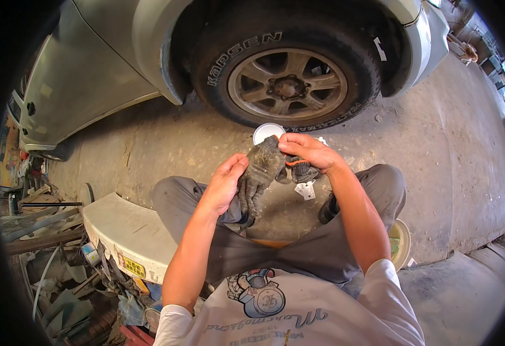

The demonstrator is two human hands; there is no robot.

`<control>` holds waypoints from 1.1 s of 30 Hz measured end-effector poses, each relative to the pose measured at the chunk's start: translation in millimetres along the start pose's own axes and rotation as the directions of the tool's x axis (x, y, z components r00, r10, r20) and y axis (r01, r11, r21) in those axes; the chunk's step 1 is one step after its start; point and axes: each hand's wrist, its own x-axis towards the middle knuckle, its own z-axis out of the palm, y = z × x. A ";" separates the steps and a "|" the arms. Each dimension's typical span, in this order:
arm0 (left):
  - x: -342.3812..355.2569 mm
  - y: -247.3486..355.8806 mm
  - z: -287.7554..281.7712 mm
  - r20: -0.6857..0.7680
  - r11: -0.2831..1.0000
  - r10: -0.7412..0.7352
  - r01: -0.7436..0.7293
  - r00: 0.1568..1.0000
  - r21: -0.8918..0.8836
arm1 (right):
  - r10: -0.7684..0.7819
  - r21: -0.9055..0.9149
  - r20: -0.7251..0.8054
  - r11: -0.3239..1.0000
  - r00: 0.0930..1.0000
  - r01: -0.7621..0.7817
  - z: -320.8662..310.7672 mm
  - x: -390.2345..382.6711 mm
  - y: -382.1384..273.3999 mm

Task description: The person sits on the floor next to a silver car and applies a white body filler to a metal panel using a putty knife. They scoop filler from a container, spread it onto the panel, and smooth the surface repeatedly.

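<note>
**A:** Grey cotton knit, grimy and limp: the grey glove, hanging fingers-down above the lap, between the spread knees.

**B:** Held how?

**A:** Pinched at the cuff by the right hand, thumb and fingertips closed on the top edge, probably to let the knit fingers dangle straight. Steadied from the side by the left hand: half open, fingers together and gently curved, laid against the glove rather than clearly gripping it.

**B:** Only one glove?

**A:** No. Second glove bunched under the right palm, same dark dusty knit, with an orange cuff edge peeping out. Seems tucked there to keep it off the dirt.

**B:** And lower, past the hands?

**A:** Small white paper scrap, flat and creased, on the concrete floor just below the gloves. Beyond the knuckles, a round white lid, smooth plastic by the look, half hidden by the gloves.

**B:** Off to the sides?

**A:** By the left knee, a long white curved panel, scuffed and glossy. By the right thigh, a pale round rim, mostly covered by the trouser leg.

**B:** Farthest?

**A:** Black rubber tyre on a dull, dusty spoked alloy rim, resting on the rough stained concrete, close enough to be within reach. Around it, the silver car body, smooth painted metal.
</note>
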 end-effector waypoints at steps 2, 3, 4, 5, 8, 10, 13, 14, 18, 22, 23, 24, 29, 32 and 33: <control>-0.8 4.9 -5.3 0.043 0.998 -0.047 0.048 0.998 -0.028 | -0.007 0.047 -0.006 0.999 1.000 0.007 -1.2 -2.6 -2.3; -1.7 7.1 -8.4 0.050 0.995 -0.088 0.089 0.995 -0.034 | 0.013 0.049 -0.035 0.999 0.999 -0.011 -1.8 -3.3 -3.0; -0.8 8.8 -10.7 0.023 0.996 -0.078 0.077 0.997 0.040 | 0.013 0.054 -0.059 0.999 0.998 -0.010 -2.4 -3.7 -3.0; -0.4 10.1 -13.5 -0.006 0.992 -0.074 0.074 0.997 0.102 | -0.006 0.067 -0.071 0.998 0.997 0.011 -3.2 -4.1 -2.8; 1.2 9.1 -21.9 -0.056 0.975 -0.056 0.067 0.997 0.213 | -0.041 -0.157 -0.209 0.988 0.977 0.008 -7.3 -2.2 -2.3; 4.5 5.6 -28.3 -0.029 0.951 0.101 -0.088 0.994 0.297 | 0.001 -0.228 -0.276 0.971 0.961 -0.066 -10.8 -1.3 -2.5; 8.6 -1.1 -40.2 -0.026 0.900 0.218 -0.191 0.976 0.392 | 0.042 -0.279 -0.332 0.950 0.942 -0.140 -13.7 -1.7 -2.6; 9.6 -3.4 -43.8 -0.035 0.886 0.238 -0.203 0.971 0.416 | 0.054 -0.288 -0.351 0.944 0.935 -0.162 -13.6 -1.9 -2.6; 9.1 -6.0 -51.3 -0.049 0.868 0.256 -0.207 0.965 0.451 | -0.012 -0.331 -0.288 0.939 0.958 -0.088 -10.7 -2.7 -3.6; -1.9 0.6 -39.9 -0.055 0.701 0.272 -0.159 0.961 0.695 | -0.031 -0.375 -0.244 0.925 0.969 -0.065 -2.5 -3.9 -6.0; -5.0 3.6 -35.2 -0.054 0.594 0.282 -0.130 0.958 0.794 | -0.042 -0.376 -0.232 0.925 0.972 -0.050 -0.5 -5.6 -7.1; -8.9 3.6 -27.6 -0.098 0.490 0.335 -0.084 0.937 0.868 | -0.078 -0.266 -0.213 0.964 0.974 0.019 6.9 -4.9 -5.0; -3.2 -2.2 2.2 0.166 0.535 0.595 -0.542 0.787 0.648 | -0.249 -0.622 -0.036 0.764 0.968 0.173 35.9 -5.2 6.6; 14.4 -14.4 13.1 0.218 0.568 0.559 -0.561 0.800 0.602 | -0.396 -0.687 -0.130 0.697 0.909 0.205 45.8 -3.5 14.2; 19.4 -16.5 13.6 0.201 0.557 0.542 -0.528 0.816 0.641 | -0.452 -0.704 -0.120 0.666 0.884 0.245 44.8 -3.9 15.2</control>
